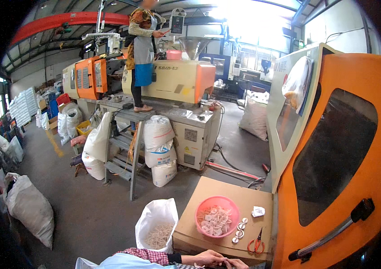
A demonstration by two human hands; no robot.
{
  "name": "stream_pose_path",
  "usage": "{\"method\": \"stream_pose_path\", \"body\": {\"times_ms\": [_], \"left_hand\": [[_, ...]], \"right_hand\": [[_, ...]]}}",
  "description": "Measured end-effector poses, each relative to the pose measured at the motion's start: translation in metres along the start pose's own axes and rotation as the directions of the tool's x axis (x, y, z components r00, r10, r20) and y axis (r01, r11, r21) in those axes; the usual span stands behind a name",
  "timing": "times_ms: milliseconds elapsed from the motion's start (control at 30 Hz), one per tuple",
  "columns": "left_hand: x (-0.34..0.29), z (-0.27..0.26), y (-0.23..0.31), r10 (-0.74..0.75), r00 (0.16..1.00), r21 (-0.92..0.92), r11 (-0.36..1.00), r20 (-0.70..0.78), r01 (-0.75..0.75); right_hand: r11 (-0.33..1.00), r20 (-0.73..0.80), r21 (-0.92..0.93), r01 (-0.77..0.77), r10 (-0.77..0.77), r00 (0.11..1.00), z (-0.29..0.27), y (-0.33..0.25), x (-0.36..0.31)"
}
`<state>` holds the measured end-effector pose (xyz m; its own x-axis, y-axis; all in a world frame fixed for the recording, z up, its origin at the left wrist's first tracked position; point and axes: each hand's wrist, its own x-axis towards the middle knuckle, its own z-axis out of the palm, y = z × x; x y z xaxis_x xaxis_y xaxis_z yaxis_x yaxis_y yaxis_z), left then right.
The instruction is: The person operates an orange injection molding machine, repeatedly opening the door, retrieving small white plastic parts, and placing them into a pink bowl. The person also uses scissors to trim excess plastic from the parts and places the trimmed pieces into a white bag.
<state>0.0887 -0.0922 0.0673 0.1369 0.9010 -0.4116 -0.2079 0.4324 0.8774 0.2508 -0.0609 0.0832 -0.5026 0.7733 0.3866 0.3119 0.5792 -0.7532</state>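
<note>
At the lower edge my left hand (210, 258), coming from a checked sleeve with a dark cuff, has its fingers pinched together. Against its fingertips is my right hand (236, 264), also closed and partly cut off by the picture's edge. What they hold between them is too small and hidden to make out. Just beyond, a pink bowl (235, 209) full of pale, flat plastic pieces (216, 222) stands on a cardboard-topped table (199, 190). Right of the bowl lies a row of several round white parts (240, 226). Red-handled scissors (256, 245) lie nearer my right hand.
A crumpled white paper (258, 211) lies behind the scissors. Left of the table stands an open white sack (145, 220) with thin pale strips. An orange machine door (284, 215) borders the right. Beyond, a person (143, 58) stands above a step ladder (133, 166) beside a beige machine (172, 80).
</note>
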Motion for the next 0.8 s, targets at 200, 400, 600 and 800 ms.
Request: {"method": "stream_pose_path", "body": {"times_ms": [200, 400, 600, 800], "left_hand": [[0.011, -0.008, -0.014, -0.113, 0.988, -0.217, 0.967, 0.103, 0.133], [0.005, -0.084, 0.164, 0.573, 0.744, 0.091, 0.809, -0.343, -0.581], [-0.055, -0.196, 0.434, 0.966, 0.099, 0.344, 0.180, -0.241, -0.922], [-0.020, -0.160, 0.481, 0.918, 0.226, 0.184, 0.296, -0.325, -0.937]], "right_hand": [[1.000, -0.042, -0.014, 0.025, -0.026, 0.999, 0.000, -0.006, 0.001], [0.997, -0.229, -0.073, 0.024, -0.040, 0.973, -0.015, -0.014, -0.001], [0.989, -0.243, -0.130, 0.070, -0.100, 0.965, -0.016, -0.010, -0.017], [0.965, -0.338, -0.227, -0.129, 0.046, 0.940, -0.032, 0.011, -0.055]]}}
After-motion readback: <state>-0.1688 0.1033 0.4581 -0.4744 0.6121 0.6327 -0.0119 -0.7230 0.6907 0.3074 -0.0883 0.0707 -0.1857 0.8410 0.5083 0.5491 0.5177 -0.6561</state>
